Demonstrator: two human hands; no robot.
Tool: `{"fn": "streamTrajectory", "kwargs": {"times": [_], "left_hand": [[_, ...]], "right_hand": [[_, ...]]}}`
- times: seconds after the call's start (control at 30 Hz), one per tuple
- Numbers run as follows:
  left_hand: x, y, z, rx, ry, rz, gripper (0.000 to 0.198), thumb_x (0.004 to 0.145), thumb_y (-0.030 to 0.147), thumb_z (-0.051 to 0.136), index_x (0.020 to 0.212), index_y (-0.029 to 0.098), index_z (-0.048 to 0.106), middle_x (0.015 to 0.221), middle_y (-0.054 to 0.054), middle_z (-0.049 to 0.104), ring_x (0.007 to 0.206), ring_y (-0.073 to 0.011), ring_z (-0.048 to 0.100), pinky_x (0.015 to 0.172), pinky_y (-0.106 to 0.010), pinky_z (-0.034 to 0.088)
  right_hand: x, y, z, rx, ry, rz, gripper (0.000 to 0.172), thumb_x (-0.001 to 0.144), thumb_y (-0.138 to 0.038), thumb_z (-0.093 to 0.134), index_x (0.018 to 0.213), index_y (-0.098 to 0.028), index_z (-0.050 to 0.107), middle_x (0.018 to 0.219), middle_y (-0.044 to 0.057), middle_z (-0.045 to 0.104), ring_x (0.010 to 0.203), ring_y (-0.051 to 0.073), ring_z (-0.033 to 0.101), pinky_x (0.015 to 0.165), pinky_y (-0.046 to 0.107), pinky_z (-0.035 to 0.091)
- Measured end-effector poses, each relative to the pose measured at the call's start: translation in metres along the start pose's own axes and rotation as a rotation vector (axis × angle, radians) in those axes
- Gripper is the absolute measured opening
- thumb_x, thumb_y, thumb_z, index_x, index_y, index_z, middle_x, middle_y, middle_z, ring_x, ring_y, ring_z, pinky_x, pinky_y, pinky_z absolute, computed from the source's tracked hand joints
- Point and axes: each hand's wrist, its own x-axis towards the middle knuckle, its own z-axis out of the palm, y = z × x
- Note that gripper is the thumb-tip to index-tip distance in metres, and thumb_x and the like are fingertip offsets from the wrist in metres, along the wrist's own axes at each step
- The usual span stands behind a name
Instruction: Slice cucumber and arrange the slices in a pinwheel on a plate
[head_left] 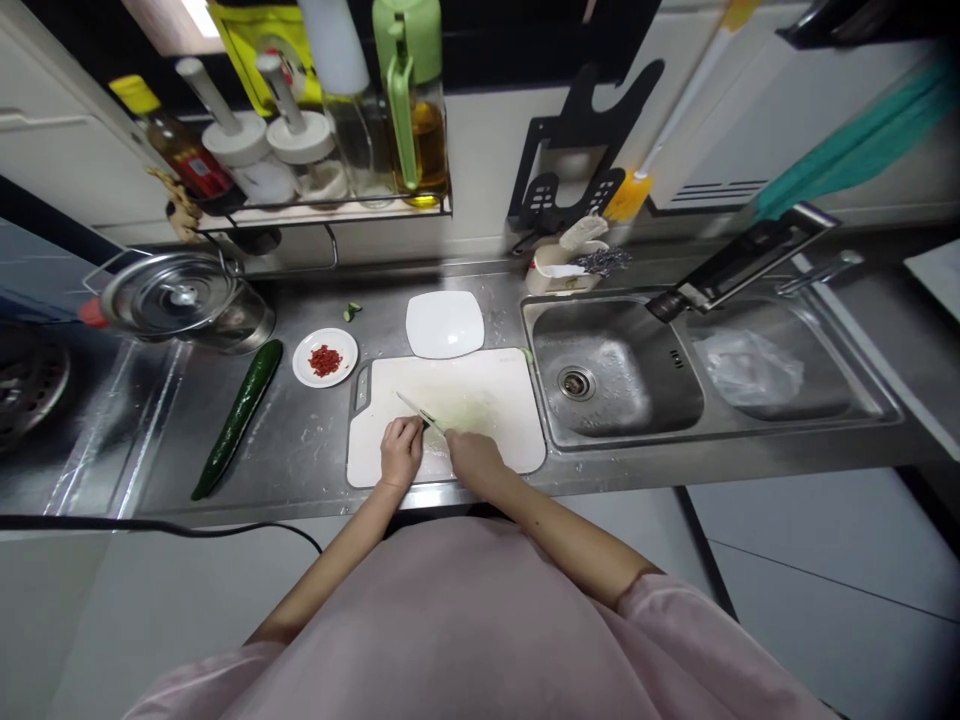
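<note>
A white cutting board (480, 395) lies on the steel counter in front of me. Over its near edge my right hand (471, 456) is closed round the handle of a knife (414, 408), whose blade points up and to the left. My left hand (401, 450) sits just beside the blade with its fingers curled down on the board; what is under them is too small to make out. Pale green traces mark the board's middle.
A whole cucumber (238, 416) lies left of the board. A small dish of red bits (325, 357) and an empty white plate (445, 323) sit behind it. A lidded pot (180, 296) stands far left; the sink (622, 400) is at right. Bottles fill a wall shelf (322, 210).
</note>
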Motion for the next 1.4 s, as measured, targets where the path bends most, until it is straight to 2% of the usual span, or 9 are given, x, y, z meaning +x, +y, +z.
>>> {"fn": "streamTrajectory", "kwargs": {"times": [0.23, 0.53, 0.8, 1.4], "left_hand": [[0.0, -0.001, 0.001, -0.001, -0.006, -0.002, 0.02, 0.092, 0.021, 0.047, 0.096, 0.02, 0.067, 0.089, -0.007, 0.063, 0.086, -0.0175, 0.056, 0.078, -0.03, 0.046], [0.0, 0.0, 0.0, -0.001, -0.016, -0.005, 0.021, 0.093, 0.021, 0.047, 0.099, 0.02, 0.067, 0.09, -0.007, 0.063, 0.088, -0.0178, 0.057, 0.079, -0.031, 0.047], [0.0, 0.0, 0.0, -0.012, -0.008, -0.003, 0.02, 0.092, 0.02, 0.048, 0.099, 0.021, 0.067, 0.09, -0.007, 0.063, 0.088, -0.018, 0.057, 0.079, -0.031, 0.048], [0.0, -0.002, 0.001, -0.034, -0.032, -0.034, 0.021, 0.093, 0.022, 0.047, 0.099, 0.022, 0.066, 0.093, -0.007, 0.064, 0.093, -0.0181, 0.058, 0.081, -0.033, 0.048]], "right_hand": [[0.004, 0.002, -0.003, -0.011, -0.012, -0.011, 0.028, 0.087, -0.008, 0.038, 0.108, -0.015, 0.055, 0.09, 0.013, 0.069, 0.092, 0.024, 0.067, 0.071, 0.03, 0.047], [0.007, 0.002, -0.01, -0.021, -0.058, -0.009, 0.03, 0.088, -0.008, 0.038, 0.112, -0.014, 0.055, 0.095, 0.014, 0.069, 0.097, 0.024, 0.066, 0.075, 0.03, 0.047], [0.01, 0.002, -0.005, -0.013, -0.021, -0.016, 0.029, 0.089, -0.008, 0.037, 0.11, -0.014, 0.056, 0.092, 0.013, 0.07, 0.096, 0.023, 0.067, 0.074, 0.03, 0.048], [0.022, 0.007, -0.006, -0.028, -0.054, -0.014, 0.03, 0.089, -0.008, 0.038, 0.112, -0.014, 0.057, 0.097, 0.014, 0.069, 0.098, 0.022, 0.066, 0.078, 0.03, 0.048]]}}
